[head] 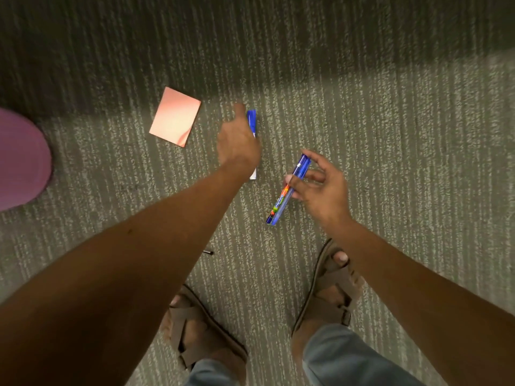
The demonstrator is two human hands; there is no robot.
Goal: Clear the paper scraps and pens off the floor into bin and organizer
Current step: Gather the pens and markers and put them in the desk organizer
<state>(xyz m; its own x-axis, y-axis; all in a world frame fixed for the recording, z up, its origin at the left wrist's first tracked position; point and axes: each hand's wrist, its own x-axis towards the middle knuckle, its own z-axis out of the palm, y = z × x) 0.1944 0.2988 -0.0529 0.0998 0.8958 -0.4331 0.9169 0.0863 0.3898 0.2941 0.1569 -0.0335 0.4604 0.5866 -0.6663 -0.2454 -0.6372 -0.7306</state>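
Right hand [320, 188] holds blue pens [288, 190]; left hand [238, 143] covers a marker [252, 121], grip unclear, right of pink notepad [175, 117].

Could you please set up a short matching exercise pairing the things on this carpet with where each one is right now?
Things:
1. Blue transparent pen with colourful label
2. Blue and white marker
3. Square peach sticky-note pad
4. Pink rounded object

Places:
A. at the left edge of view
B. lying alone on the carpet
C. held in the right hand
D. partly under the reaching left hand

Pairs: 1-C, 2-D, 3-B, 4-A
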